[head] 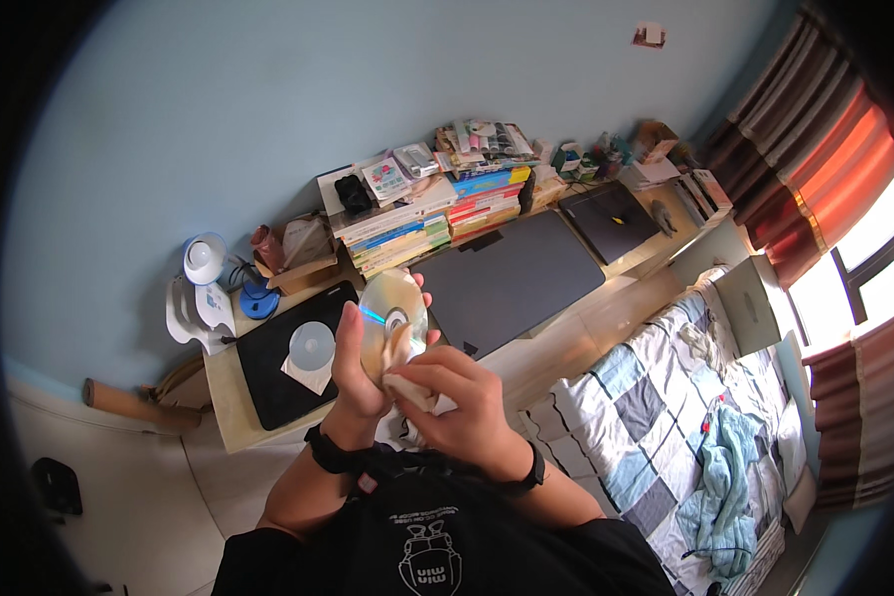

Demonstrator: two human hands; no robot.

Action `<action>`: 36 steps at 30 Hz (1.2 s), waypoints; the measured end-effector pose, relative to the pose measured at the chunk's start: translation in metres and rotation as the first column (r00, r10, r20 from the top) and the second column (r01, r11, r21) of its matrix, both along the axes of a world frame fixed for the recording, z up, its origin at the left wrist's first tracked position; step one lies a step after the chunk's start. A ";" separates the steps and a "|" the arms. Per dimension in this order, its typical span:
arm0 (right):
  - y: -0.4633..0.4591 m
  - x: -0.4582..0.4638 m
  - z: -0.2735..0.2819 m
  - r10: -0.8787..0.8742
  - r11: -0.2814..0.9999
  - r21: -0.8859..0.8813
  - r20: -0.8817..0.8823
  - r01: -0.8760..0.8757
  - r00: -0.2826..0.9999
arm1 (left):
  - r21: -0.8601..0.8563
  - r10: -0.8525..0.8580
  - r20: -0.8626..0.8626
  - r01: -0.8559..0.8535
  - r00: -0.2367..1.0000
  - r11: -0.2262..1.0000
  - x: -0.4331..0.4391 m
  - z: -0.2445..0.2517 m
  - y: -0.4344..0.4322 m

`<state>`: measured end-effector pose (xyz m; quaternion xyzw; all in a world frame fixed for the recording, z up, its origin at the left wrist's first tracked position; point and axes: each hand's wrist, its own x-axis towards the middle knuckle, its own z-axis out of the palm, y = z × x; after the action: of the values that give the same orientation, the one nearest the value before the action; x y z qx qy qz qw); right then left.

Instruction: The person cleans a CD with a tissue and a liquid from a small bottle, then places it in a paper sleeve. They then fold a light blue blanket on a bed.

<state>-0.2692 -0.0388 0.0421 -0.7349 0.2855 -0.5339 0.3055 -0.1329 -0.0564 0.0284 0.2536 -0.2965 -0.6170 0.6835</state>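
My left hand (357,365) grips an optical disc (378,302) by its edges, thumb on one side and fingertips on the other, with the shiny face up. A white cloth (415,391) is pinched in my right hand (458,398) and rests against the lower part of that disc. To the left, a second disc (312,346) lies on a white paper sleeve (307,378), both on a black laptop (264,395). Both wrists wear black bands.
The desk (227,436) runs along the wall. On it are stacked books (402,242), a cardboard box (305,276), a desk lamp (205,258), a large dark grey panel (506,283) and another dark laptop (607,220). A bed (603,439) with a checked cover is at the right.
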 end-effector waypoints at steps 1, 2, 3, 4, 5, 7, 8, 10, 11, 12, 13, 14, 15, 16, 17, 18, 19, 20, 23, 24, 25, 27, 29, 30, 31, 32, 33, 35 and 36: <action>-0.004 -0.002 -0.006 -0.071 0.997 0.023 -0.040 0.072 0.997 | -0.030 0.030 0.017 -0.029 0.999 0.999 0.001 0.003 0.000; -0.009 -0.005 -0.013 -0.135 0.988 0.057 -0.087 0.140 0.987 | -0.057 0.059 0.029 -0.057 0.998 0.997 0.002 0.007 0.001; -0.013 -0.008 -0.019 -0.192 0.973 0.098 -0.140 0.207 0.971 | -0.109 0.009 -0.013 -0.011 1.000 0.994 0.005 0.011 0.001; -0.016 -0.012 -0.025 -0.249 0.959 0.096 -0.163 0.266 0.955 | -0.161 -0.042 -0.054 0.032 0.998 0.986 0.009 0.014 0.002; -0.019 -0.018 -0.031 -0.295 0.942 0.114 -0.173 0.317 0.940 | -0.217 -0.091 -0.089 0.070 0.992 0.974 0.015 0.017 0.004; -0.016 -0.029 -0.037 -0.339 0.912 0.182 -0.171 0.367 0.925 | -0.205 -0.152 -0.171 0.116 0.974 0.972 0.025 0.022 0.007; -0.014 -0.033 -0.039 -0.309 0.901 0.279 -0.124 0.332 0.943 | -0.206 -0.179 -0.206 0.136 0.962 0.969 0.032 0.023 0.008; -0.008 -0.039 -0.040 -0.278 0.839 0.475 -0.045 0.265 0.959 | -0.201 -0.200 -0.263 0.150 0.944 0.968 0.042 0.023 0.009; -0.005 -0.042 -0.039 -0.275 0.771 0.592 -0.023 0.235 0.961 | -0.199 -0.198 -0.284 0.144 0.938 0.969 0.046 0.023 0.009; -0.003 -0.043 -0.038 -0.271 0.739 0.642 0.001 0.207 0.963 | -0.197 -0.197 -0.307 0.140 0.931 0.970 0.049 0.022 0.010; -0.001 -0.044 -0.036 -0.254 0.698 0.699 0.039 0.156 0.966 | -0.185 -0.175 -0.305 0.122 0.936 0.975 0.051 0.021 0.011; -0.001 -0.044 -0.035 -0.233 0.675 0.725 0.036 0.135 0.972 | -0.173 -0.156 -0.304 0.107 0.940 0.979 0.052 0.021 0.012; 0.000 -0.044 -0.034 -0.212 0.654 0.750 0.056 0.099 0.976 | -0.156 -0.136 -0.300 0.092 0.944 0.984 0.052 0.020 0.013; -0.001 -0.042 -0.034 -0.202 0.676 0.730 0.054 0.099 0.978 | -0.095 -0.078 -0.321 0.050 0.944 0.994 0.050 0.019 0.015; -0.003 -0.039 -0.033 -0.196 0.702 0.706 0.064 0.094 0.979 | -0.079 -0.048 -0.314 0.024 0.948 0.997 0.050 0.019 0.017; -0.004 -0.037 -0.033 -0.192 0.727 0.680 0.073 0.091 0.979 | -0.072 -0.027 -0.299 0.005 0.954 0.997 0.048 0.020 0.018; -0.005 -0.035 -0.032 -0.182 0.731 0.678 0.082 0.079 0.980 | -0.063 -0.006 -0.286 -0.013 0.958 0.998 0.047 0.020 0.018; -0.006 -0.032 -0.031 -0.173 0.734 0.676 0.091 0.067 0.981 | -0.103 -0.040 -0.311 0.009 0.950 0.995 0.047 0.020 0.019; -0.009 -0.026 -0.025 -0.120 0.784 0.620 0.091 0.038 0.989 | -0.103 -0.018 -0.310 -0.015 0.951 0.995 0.045 0.020 0.022; -0.010 -0.023 -0.021 -0.100 0.816 0.578 0.088 0.030 0.991 | -0.108 -0.029 -0.283 -0.001 0.959 0.994 0.045 0.019 0.022; -0.012 -0.019 -0.017 -0.083 0.833 0.554 0.113 0.007 0.990 | -0.115 -0.044 -0.266 0.013 0.963 0.993 0.045 0.019 0.023; -0.015 -0.012 -0.009 -0.040 0.935 0.354 0.059 0.016 0.997 | -0.122 -0.071 -0.227 0.044 0.971 0.992 0.044 0.019 0.024; -0.018 -0.002 -0.002 -0.032 0.986 0.165 0.006 0.031 0.999 | -0.138 -0.127 -0.235 0.097 0.964 0.986 0.043 0.018 0.025; -0.020 0.004 0.000 -0.047 0.996 0.070 -0.031 0.049 0.998 | -0.117 -0.121 -0.233 0.096 0.965 0.988 0.039 0.018 0.028; -0.022 0.010 0.001 -0.065 0.998 0.006 -0.089 0.066 0.994 | -0.097 -0.117 -0.231 0.097 0.966 0.991 0.035 0.018 0.029; -0.024 0.019 0.000 -0.073 0.997 -0.017 -0.097 0.072 0.993 | -0.138 -0.083 -0.210 0.054 0.974 0.989 0.033 0.017 0.031; -0.024 0.024 0.000 -0.100 0.991 -0.094 -0.101 0.090 0.990 | -0.123 -0.038 -0.165 0.018 0.986 0.992 0.032 0.017 0.030; -0.026 0.032 -0.004 -0.159 0.974 -0.189 -0.169 0.126 0.973 | -0.157 0.013 -0.147 -0.037 0.989 0.987 0.032 0.014 0.022; -0.019 0.036 -0.008 -0.140 0.977 -0.178 -0.146 0.113 0.979 | -0.182 0.022 -0.189 -0.057 0.982 0.982 0.034 0.014 0.020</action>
<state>-0.2336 -0.0577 0.0345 -0.7783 0.3087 -0.5149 0.1840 -0.0994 -0.0363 0.0422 0.1355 -0.2828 -0.5938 0.7410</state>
